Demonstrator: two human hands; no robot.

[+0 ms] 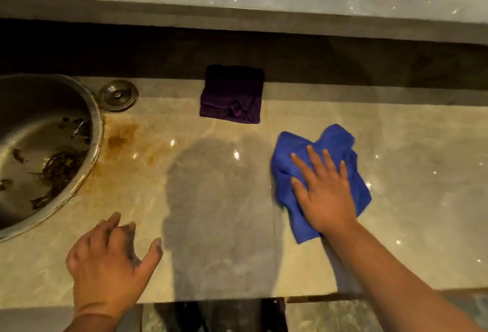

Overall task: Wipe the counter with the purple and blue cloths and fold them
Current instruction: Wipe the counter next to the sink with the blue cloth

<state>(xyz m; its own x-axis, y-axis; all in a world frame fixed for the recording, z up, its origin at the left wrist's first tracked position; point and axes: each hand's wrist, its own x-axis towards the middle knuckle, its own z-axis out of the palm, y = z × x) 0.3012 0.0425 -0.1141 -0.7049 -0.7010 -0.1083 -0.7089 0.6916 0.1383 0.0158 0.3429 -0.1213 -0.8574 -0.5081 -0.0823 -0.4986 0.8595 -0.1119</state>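
Observation:
A crumpled blue cloth (335, 144) lies on the beige marble counter (211, 226) at the right. My right hand (323, 189) presses flat on top of it, fingers spread. A purple cloth (232, 95), folded into a rough square, rests at the back of the counter, apart from both hands. My left hand (111, 260) hovers or rests near the counter's front edge at the left, fingers loosely apart, holding nothing.
A round steel sink (87, 109) with dark debris in it sits at the left. A round metal cap (118, 95) lies beside its rim. Brown stains (121, 138) mark the counter next to the sink. A raised ledge (237, 19) runs along the back.

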